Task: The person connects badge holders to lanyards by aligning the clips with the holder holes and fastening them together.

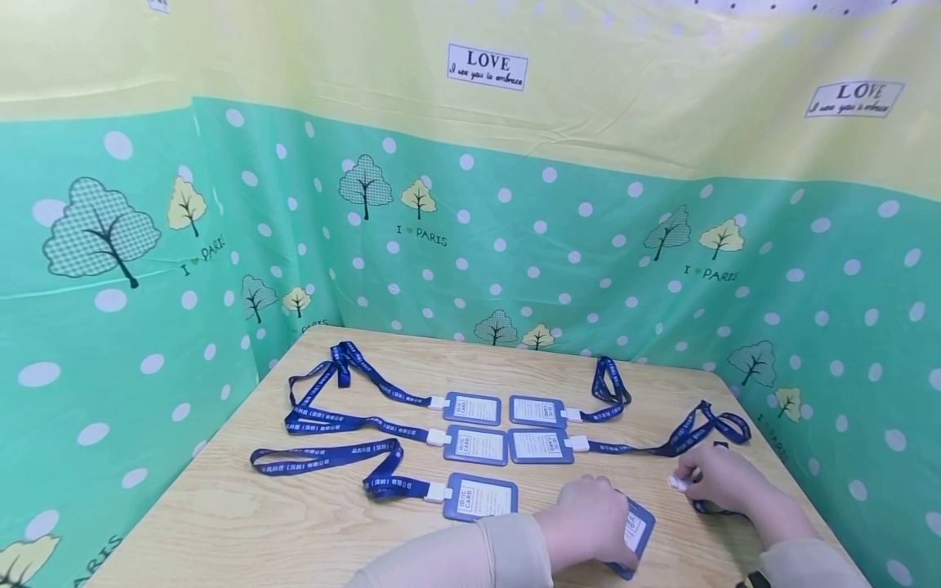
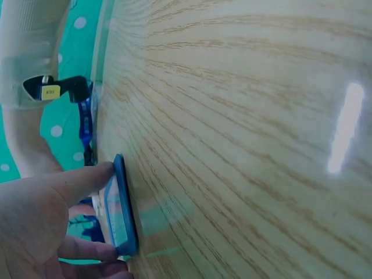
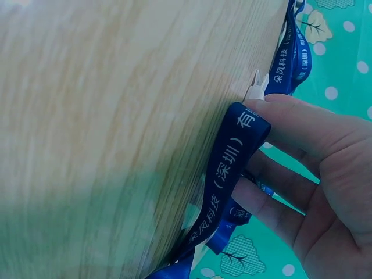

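Observation:
At the table's near right, my left hand grips a blue-framed badge holder by its edges. The left wrist view shows the thumb and fingers at opposite ends of this holder, which lies close to the wood. Farther right, my right hand pinches the white clip of a dark blue lanyard. In the right wrist view, the lanyard strap with white lettering loops past the fingers, and the clip's prongs stick out beyond the fingertips. Clip and held holder are apart.
Several badge holders with lanyards lie in two columns on the wooden table, among them a lower left holder and a right one. Their straps spread outward, including a far right strap. A patterned curtain stands behind.

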The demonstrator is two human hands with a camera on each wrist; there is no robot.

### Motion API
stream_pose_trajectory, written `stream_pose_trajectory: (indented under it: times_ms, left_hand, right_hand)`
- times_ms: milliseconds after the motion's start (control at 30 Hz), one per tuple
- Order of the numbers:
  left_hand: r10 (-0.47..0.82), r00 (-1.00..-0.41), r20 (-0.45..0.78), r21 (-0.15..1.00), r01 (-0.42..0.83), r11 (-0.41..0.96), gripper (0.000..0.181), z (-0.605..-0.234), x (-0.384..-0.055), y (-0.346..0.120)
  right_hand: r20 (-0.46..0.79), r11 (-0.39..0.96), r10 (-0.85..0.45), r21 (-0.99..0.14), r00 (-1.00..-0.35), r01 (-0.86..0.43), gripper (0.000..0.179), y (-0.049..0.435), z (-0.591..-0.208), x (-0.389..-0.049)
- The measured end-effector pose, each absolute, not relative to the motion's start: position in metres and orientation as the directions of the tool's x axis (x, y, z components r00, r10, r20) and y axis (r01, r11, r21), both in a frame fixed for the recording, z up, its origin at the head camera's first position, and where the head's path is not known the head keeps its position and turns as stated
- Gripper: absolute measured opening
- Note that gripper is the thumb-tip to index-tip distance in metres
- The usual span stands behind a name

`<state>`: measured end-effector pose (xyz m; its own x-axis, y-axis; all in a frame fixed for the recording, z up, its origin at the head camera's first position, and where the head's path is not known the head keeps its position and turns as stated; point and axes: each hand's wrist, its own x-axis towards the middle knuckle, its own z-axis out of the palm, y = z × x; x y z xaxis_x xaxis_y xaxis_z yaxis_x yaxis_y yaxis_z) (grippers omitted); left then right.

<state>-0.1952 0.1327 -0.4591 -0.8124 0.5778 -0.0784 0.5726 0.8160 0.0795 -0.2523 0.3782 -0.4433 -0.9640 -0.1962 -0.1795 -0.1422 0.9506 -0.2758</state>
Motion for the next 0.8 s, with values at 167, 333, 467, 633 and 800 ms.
stream_pose_trajectory:
  times_ms: [167, 333, 467, 633, 800]
  left_hand:
    - [0.562, -0.823, -0.083, 0.088, 0.555, 0.827, 0.054, -0.4579, -0.1957, 0.1324]
    - [0.546, -0.833, -0.088, 0.094, 0.539, 0.837, 0.052, -0.4573, -0.1964, 0.1320]
    - [0.543, -0.834, -0.098, 0.099, 0.535, 0.839, 0.049, -0.4557, -0.1965, 0.1308]
    - [0.553, -0.827, -0.106, 0.107, 0.543, 0.833, 0.051, -0.4553, -0.1965, 0.1296]
    - [0.556, -0.822, -0.120, 0.132, 0.542, 0.830, 0.053, -0.4551, -0.1983, 0.1273]
  right_hand:
    - [-0.171, 0.948, -0.211, -0.276, -0.962, -0.159, 0.018, 0.3781, -0.4425, -0.2516]
    - [-0.179, 0.948, -0.197, -0.286, -0.964, -0.140, 0.017, 0.3786, -0.4430, -0.2511]
    - [-0.178, 0.947, -0.194, -0.289, -0.965, -0.138, 0.017, 0.3792, -0.4430, -0.2511]
    - [-0.173, 0.949, -0.194, -0.284, -0.966, -0.140, 0.017, 0.3795, -0.4428, -0.2507]
    - [-0.161, 0.950, -0.205, -0.272, -0.965, -0.156, 0.016, 0.3788, -0.4426, -0.2509]
